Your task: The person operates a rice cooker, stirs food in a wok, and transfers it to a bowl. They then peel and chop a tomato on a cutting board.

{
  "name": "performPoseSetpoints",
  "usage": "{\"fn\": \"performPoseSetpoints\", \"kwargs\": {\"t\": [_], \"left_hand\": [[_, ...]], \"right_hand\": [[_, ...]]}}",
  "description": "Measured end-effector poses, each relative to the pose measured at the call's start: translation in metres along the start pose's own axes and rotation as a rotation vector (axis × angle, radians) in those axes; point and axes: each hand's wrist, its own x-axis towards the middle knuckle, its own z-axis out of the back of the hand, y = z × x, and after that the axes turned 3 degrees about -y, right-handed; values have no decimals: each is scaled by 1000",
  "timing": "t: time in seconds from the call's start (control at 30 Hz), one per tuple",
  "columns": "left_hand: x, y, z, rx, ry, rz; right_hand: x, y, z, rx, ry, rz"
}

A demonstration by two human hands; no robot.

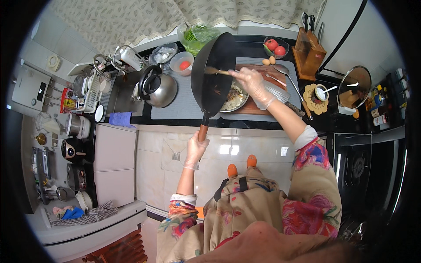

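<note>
My left hand (196, 148), in a clear plastic glove, grips the wooden handle of a black wok (212, 75). The wok is tipped on its side with its open face to the right, and a little food clings inside. My right hand (251, 83), gloved too, holds a wooden spatula (218, 71) whose blade is inside the wok. Beside and partly under the wok, a metal bowl holds chopped whitish food with browned bits (237, 98). A cleaver (279, 93) and a small pink-handled utensil (275, 80) lie on the wooden cutting board (260, 71), right of the bowl.
A steel kettle (161, 90) stands by the sink (126, 98) on the left. Behind are a bowl with a tomato (184, 65), bagged greens (197, 36), two eggs (269, 61) and a tomato bowl (276, 47). A ladle (292, 79), knife block (307, 54) and glass lid (355, 86) are right.
</note>
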Motion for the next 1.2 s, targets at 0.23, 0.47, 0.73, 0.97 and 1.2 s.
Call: {"fn": "performPoseSetpoints", "kwargs": {"t": [0.23, 0.47, 0.73, 0.97, 1.2], "left_hand": [[3, 7, 7, 91, -59, -121], [10, 6, 7, 247, -161, -262], [3, 10, 8, 311, -277, -307], [-10, 10, -12, 76, -218, -261], [-67, -42, -70, -522, 52, 50]], "right_hand": [[-19, -4, 9, -233, 326, 83], [-14, 14, 1, -342, 294, 164], [-50, 13, 11, -171, 156, -263], [-26, 65, 25, -113, 136, -390], [-57, 65, 76, 36, 40, -260]]}}
